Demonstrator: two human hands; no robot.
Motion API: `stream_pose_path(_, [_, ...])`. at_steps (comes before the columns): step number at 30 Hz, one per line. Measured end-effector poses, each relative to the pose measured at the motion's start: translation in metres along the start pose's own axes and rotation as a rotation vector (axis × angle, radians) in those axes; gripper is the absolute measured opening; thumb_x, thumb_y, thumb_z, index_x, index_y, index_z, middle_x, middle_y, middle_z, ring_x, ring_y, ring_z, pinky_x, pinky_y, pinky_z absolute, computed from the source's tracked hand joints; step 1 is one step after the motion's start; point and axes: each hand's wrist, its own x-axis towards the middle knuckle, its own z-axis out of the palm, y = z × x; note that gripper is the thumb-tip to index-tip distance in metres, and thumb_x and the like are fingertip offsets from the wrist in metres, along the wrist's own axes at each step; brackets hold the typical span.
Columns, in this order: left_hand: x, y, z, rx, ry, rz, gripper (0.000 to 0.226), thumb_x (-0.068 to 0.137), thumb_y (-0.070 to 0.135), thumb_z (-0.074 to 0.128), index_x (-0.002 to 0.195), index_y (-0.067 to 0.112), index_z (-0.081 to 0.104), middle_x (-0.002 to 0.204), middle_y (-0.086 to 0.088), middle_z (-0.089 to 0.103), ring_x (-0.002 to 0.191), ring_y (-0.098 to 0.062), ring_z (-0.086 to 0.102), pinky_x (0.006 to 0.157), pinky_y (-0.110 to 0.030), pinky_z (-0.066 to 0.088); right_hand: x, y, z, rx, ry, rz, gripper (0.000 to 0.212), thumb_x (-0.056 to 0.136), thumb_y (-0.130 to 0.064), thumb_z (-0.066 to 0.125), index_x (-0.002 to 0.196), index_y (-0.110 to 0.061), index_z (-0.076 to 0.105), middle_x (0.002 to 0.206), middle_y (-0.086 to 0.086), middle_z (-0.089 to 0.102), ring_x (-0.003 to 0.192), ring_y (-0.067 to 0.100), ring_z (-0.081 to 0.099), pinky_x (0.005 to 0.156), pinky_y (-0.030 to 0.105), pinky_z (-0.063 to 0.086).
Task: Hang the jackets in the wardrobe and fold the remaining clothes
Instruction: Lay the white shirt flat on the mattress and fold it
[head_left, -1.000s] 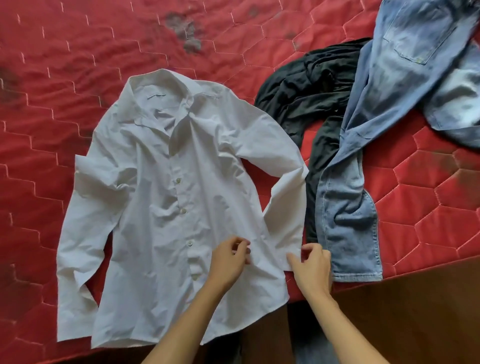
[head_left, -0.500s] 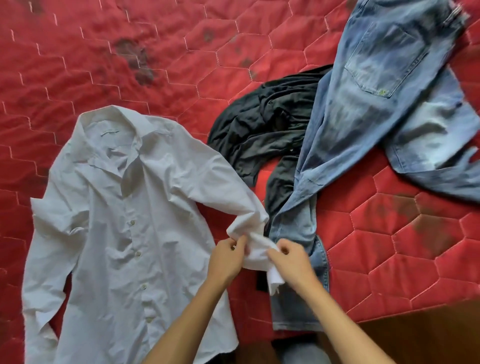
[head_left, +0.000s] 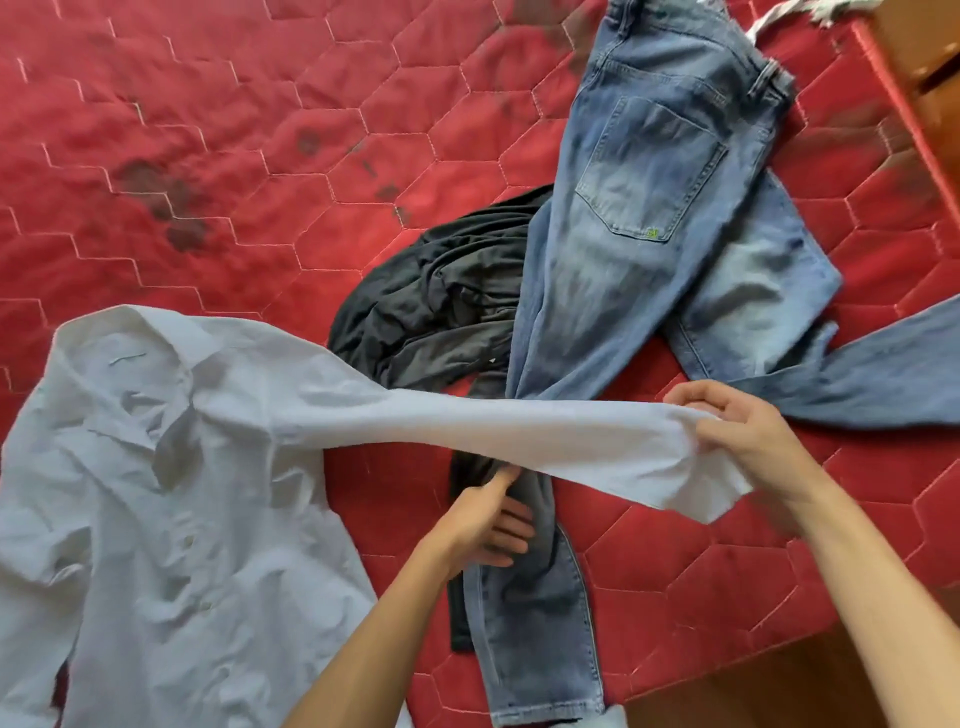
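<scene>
white shirt (head_left: 171, 499) lies flat, one sleeve (head_left: 498, 441) stretched across blue jeans (head_left: 639, 249).

**Person: visible body and dress**

Two arms are in view. The left hand (head_left: 483, 525) and left forearm (head_left: 374, 639) are bare from the fingers (head_left: 511, 521) to the lower frame edge; the wrist is bare. The right hand (head_left: 748, 441) and right forearm (head_left: 872, 597) are likewise bare to the frame edge, wrist included. Both forearms are slim. Nails are too small to assess. Elbows and upper arms fall outside the frame. A pale blue patch (head_left: 613, 718) sits at the bottom edge between the arms; it cannot be determined whether this is worn clothing.
</scene>
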Motion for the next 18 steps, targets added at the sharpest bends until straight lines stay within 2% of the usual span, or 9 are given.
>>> stream_pose_path(3, [-0.003, 0.009, 0.008, -0.047, -0.103, 0.069, 0.033, 0.099, 0.034, 0.042, 0.080, 0.012, 0.056, 0.078, -0.004, 0.059, 0.063, -0.018, 0.055, 0.058, -0.027, 0.042, -0.010, -0.007, -0.005, 0.216, -0.085, -0.012, 0.048, 0.059, 0.005, 0.052, 0.101, -0.010, 0.068, 0.093, 0.001, 0.073, 0.077, 0.010, 0.064, 0.064, 0.014, 0.050])
stream_pose_path(5, [-0.003, 0.012, 0.009, 0.052, -0.039, 0.130, 0.030, 0.099, 0.024, 0.045, 0.087, 0.005, 0.066, 0.081, -0.007, 0.069, 0.067, -0.022, 0.066, 0.059, -0.027, 0.051, -0.008, 0.001, -0.004, 0.203, -0.102, 0.006, 0.061, 0.062, 0.012, 0.049, 0.114, -0.014, 0.067, 0.100, 0.004, 0.074, 0.076, 0.009, 0.067, 0.064, 0.015, 0.052])
stream_pose_path(7, [-0.001, 0.011, 0.008, 0.155, 0.008, 0.175, 0.028, 0.098, 0.023, 0.052, 0.093, 0.002, 0.069, 0.080, -0.011, 0.069, 0.067, -0.023, 0.065, 0.058, -0.027, 0.051, 0.000, 0.019, 0.001, -0.080, -0.005, 0.005, 0.064, 0.065, 0.010, 0.052, 0.118, -0.023, 0.065, 0.097, 0.002, 0.073, 0.069, 0.004, 0.063, 0.060, 0.012, 0.048])
stream_pose_path(8, [0.002, 0.009, 0.006, 0.193, 0.011, 0.167, 0.024, 0.097, 0.022, 0.053, 0.091, 0.004, 0.068, 0.077, -0.010, 0.064, 0.063, -0.022, 0.058, 0.055, -0.027, 0.045, 0.005, 0.031, 0.002, -0.282, 0.065, -0.005, 0.062, 0.066, 0.006, 0.055, 0.117, -0.028, 0.065, 0.096, -0.002, 0.073, 0.073, 0.003, 0.062, 0.063, 0.012, 0.046])
stream_pose_path(10, [0.008, 0.005, 0.000, 0.341, 0.070, 0.118, 0.019, 0.093, 0.022, 0.053, 0.087, 0.010, 0.066, 0.073, -0.004, 0.064, 0.060, -0.017, 0.056, 0.053, -0.026, 0.042, 0.013, 0.053, 0.003, -0.544, 0.185, 0.051, 0.059, 0.071, 0.005, 0.058, 0.118, -0.030, 0.066, 0.093, -0.006, 0.072, 0.091, 0.013, 0.064, 0.075, 0.022, 0.045])
stream_pose_path(12, [0.012, 0.001, -0.006, 0.520, 0.135, 0.082, 0.025, 0.089, 0.029, 0.053, 0.083, 0.012, 0.069, 0.068, 0.002, 0.069, 0.059, -0.014, 0.062, 0.056, -0.027, 0.050, 0.016, 0.069, 0.003, -0.560, 0.232, 0.153, 0.046, 0.075, 0.002, 0.061, 0.109, -0.029, 0.068, 0.088, -0.005, 0.072, 0.096, 0.023, 0.065, 0.078, 0.031, 0.044])
stream_pose_path(14, [0.009, 0.000, -0.011, 0.647, 0.189, 0.096, 0.032, 0.084, 0.033, 0.052, 0.076, 0.010, 0.072, 0.064, 0.000, 0.071, 0.060, -0.017, 0.068, 0.061, -0.031, 0.058, 0.016, 0.074, 0.002, -0.557, 0.236, 0.209, 0.032, 0.077, -0.003, 0.063, 0.091, -0.031, 0.071, 0.086, -0.004, 0.073, 0.094, 0.025, 0.066, 0.080, 0.036, 0.050])
stream_pose_path(16, [-0.001, 0.006, -0.011, 0.746, 0.287, 0.232, 0.032, 0.077, 0.038, 0.053, 0.062, 0.012, 0.066, 0.056, 0.001, 0.067, 0.056, -0.019, 0.066, 0.061, -0.033, 0.057, 0.014, 0.072, -0.001, -0.535, 0.187, 0.205, 0.027, 0.078, -0.003, 0.063, 0.083, -0.027, 0.074, 0.085, -0.001, 0.075, 0.090, 0.024, 0.067, 0.080, 0.038, 0.051])
stream_pose_path(18, [-0.015, 0.016, -0.003, 0.747, 0.380, 0.505, 0.027, 0.078, 0.039, 0.060, 0.062, 0.017, 0.058, 0.056, 0.007, 0.059, 0.055, -0.012, 0.056, 0.060, -0.034, 0.051, 0.009, 0.061, 0.001, -0.405, 0.097, 0.187, 0.032, 0.080, 0.003, 0.062, 0.088, -0.024, 0.076, 0.089, 0.002, 0.077, 0.084, 0.018, 0.066, 0.076, 0.036, 0.051])
